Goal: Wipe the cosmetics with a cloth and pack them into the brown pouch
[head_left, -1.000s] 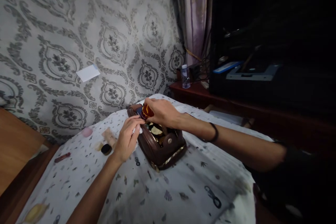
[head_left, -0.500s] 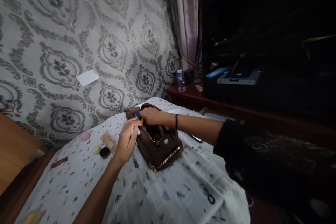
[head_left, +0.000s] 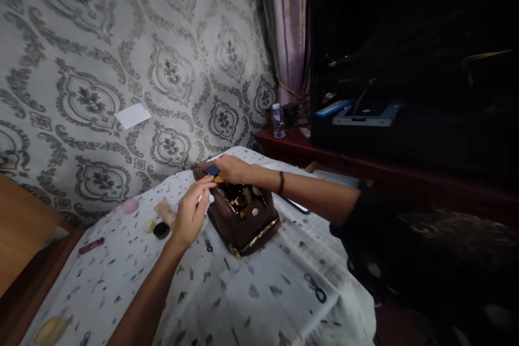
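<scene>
A brown handbag with gold zips lies unzipped on the patterned sheet, with several dark and yellow things showing inside. My right hand is curled over its far end, the fingertips hidden. Beside those fingers a small dark blue item shows, above something yellow. At the bag's left rim is my left hand, its thumb and fingers drawn together. A small white bit peeks out by the fingertips; whether it is pinched there I cannot tell.
Left of the bag lie a beige tube, a black-lidded jar, a pink round item and a dark red stick. A phone lies right of the bag. A bottle stands on the red shelf.
My right hand has shifted slightly left and up, and more of the dark blue item shows. My left hand stays at the bag's rim. The view has shifted a little.
</scene>
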Tool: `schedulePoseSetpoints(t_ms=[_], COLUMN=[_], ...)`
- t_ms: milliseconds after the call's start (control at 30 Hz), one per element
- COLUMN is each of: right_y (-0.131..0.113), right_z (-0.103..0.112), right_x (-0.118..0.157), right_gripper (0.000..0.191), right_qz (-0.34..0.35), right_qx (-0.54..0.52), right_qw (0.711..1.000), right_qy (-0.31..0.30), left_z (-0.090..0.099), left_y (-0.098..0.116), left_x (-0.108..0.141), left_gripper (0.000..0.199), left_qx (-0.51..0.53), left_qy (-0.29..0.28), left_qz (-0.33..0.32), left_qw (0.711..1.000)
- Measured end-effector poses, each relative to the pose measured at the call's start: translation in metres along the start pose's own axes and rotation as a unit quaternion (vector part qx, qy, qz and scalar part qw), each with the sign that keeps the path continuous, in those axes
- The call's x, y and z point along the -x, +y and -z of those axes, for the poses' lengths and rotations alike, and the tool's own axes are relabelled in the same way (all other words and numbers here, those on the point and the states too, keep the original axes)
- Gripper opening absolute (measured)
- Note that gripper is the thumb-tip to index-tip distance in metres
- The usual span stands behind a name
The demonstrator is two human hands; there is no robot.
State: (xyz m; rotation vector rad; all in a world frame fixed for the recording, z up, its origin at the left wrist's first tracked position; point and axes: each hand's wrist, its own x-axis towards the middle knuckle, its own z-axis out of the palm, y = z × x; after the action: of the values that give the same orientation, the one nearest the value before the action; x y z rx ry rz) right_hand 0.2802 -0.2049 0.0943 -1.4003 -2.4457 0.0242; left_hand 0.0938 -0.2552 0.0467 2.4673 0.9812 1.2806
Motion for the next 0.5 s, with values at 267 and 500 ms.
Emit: schedulePoseSetpoints(t_ms=[267,500], right_y=[-0.012,-0.039], right_z=[-0.001,-0.042], right_x=[0.047,0.082], right_gripper=[0.027,0.028], right_qz=[-0.01,0.199], right_qx=[-0.018,-0.101], right_qw=[0.994,0.938], right_qy=[0.111,0.267], left_z=[0.019,0.05], left_y=[-0.028,-0.073], left_x=[0.036,0.086], left_gripper=[0.022,0.02], left_qx=[-0.046,-0.144], left_qy=[0.108,0.045], left_qz=[0.071,0.164], left_qw=[0.991,0.975])
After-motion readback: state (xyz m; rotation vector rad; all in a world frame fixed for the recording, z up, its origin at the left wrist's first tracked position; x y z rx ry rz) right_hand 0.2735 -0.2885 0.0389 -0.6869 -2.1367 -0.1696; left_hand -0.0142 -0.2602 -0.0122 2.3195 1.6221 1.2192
